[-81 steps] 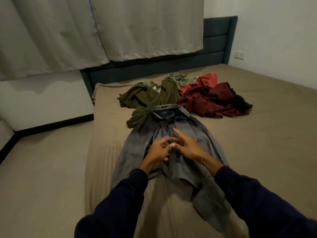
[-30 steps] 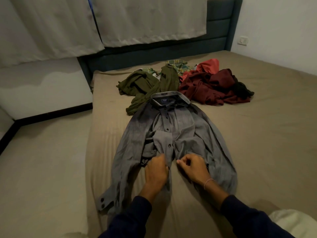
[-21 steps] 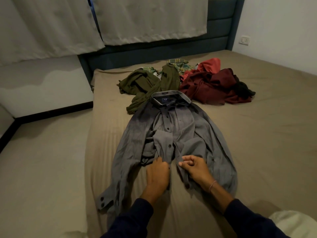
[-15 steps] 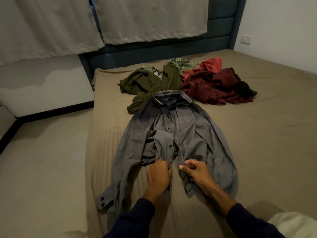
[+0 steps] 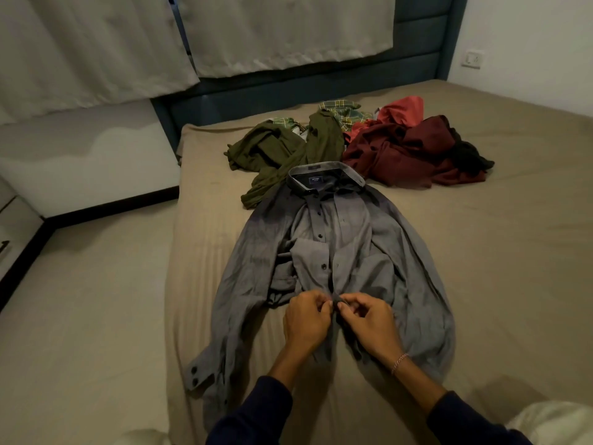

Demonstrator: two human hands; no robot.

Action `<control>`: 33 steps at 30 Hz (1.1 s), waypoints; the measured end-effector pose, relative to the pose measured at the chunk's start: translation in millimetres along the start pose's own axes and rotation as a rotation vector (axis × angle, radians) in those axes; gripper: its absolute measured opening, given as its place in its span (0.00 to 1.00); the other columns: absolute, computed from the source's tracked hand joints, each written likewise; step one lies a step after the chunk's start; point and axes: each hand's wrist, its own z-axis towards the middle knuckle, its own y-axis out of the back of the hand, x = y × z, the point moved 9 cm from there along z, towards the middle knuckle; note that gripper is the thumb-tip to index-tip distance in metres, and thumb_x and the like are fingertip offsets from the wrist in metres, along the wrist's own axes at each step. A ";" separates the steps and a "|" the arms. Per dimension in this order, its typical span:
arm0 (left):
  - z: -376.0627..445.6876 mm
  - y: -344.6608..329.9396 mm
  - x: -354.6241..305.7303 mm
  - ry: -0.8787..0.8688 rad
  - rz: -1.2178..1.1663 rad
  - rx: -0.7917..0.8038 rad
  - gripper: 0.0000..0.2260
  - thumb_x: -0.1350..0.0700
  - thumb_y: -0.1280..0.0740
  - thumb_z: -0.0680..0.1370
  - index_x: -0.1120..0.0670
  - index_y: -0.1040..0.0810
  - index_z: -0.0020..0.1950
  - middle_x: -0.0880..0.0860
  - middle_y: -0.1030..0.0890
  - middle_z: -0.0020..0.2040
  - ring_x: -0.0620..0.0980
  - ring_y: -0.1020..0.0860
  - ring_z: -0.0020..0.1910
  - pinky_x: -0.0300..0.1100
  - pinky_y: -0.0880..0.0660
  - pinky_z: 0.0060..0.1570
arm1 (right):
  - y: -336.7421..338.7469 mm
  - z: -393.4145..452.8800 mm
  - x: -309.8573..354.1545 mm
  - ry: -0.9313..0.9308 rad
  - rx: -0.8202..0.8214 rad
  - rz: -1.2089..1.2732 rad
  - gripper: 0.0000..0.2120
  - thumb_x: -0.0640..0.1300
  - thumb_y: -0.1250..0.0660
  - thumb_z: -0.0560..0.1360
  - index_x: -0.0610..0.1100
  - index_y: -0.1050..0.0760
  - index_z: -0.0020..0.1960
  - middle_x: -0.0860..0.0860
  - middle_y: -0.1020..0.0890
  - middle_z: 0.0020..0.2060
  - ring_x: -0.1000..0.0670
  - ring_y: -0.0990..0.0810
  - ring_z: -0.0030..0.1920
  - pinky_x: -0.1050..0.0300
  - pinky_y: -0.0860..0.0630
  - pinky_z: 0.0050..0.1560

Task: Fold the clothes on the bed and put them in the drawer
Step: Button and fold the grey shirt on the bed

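A grey button-up shirt (image 5: 394, 252) lies face up on the bed (image 5: 500, 258), collar away from me, its left cuff hanging near the bed's edge. My left hand (image 5: 306, 321) and my right hand (image 5: 369, 322) meet at the shirt's front placket near the hem, each pinching one edge of the fabric. Behind the collar lie an olive green garment (image 5: 282, 149), a green plaid piece (image 5: 346, 110), a maroon garment (image 5: 404, 152), a red garment (image 5: 404, 107) and a black item (image 5: 468, 155). No drawer is in view.
A dark blue headboard (image 5: 288, 94) and pale curtains (image 5: 160, 36) stand behind the bed. The floor (image 5: 80, 300) runs along the bed's left side. A wall socket (image 5: 471, 59) is at upper right. Something white (image 5: 558, 425) shows at lower right.
My hands moved from the shirt's middle down to its lower front. In the last half second they closed together on the placket, pinching both edges at one spot.
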 end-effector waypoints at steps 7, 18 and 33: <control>-7.4 -2.0 -3.5 -0.027 -0.021 -0.059 0.04 0.51 0.29 0.79 0.50 0.15 0.48 0.45 0.16 0.41 0.41 0.20 0.39 0.40 0.20 0.42 | 1.1 -2.4 6.1 0.047 -0.047 -0.212 0.02 0.42 0.26 0.74 0.47 0.15 0.45 0.55 0.21 0.33 0.56 0.23 0.35 0.69 0.27 0.40; -8.8 -1.0 -13.1 -0.094 -0.028 -0.082 0.04 0.52 0.28 0.78 0.51 0.15 0.48 0.46 0.15 0.41 0.41 0.19 0.38 0.36 0.21 0.41 | -2.9 1.9 7.4 0.079 -0.021 -0.317 0.03 0.44 0.27 0.74 0.48 0.14 0.43 0.53 0.21 0.32 0.57 0.26 0.33 0.67 0.30 0.38; -14.5 0.5 -9.0 -0.115 -0.051 -0.127 0.03 0.55 0.27 0.78 0.52 0.14 0.48 0.47 0.15 0.40 0.37 0.22 0.36 0.23 0.29 0.37 | -14.4 3.2 -2.0 -0.050 0.116 -0.092 0.08 0.43 0.31 0.78 0.46 0.16 0.42 0.50 0.19 0.30 0.51 0.20 0.34 0.56 0.22 0.38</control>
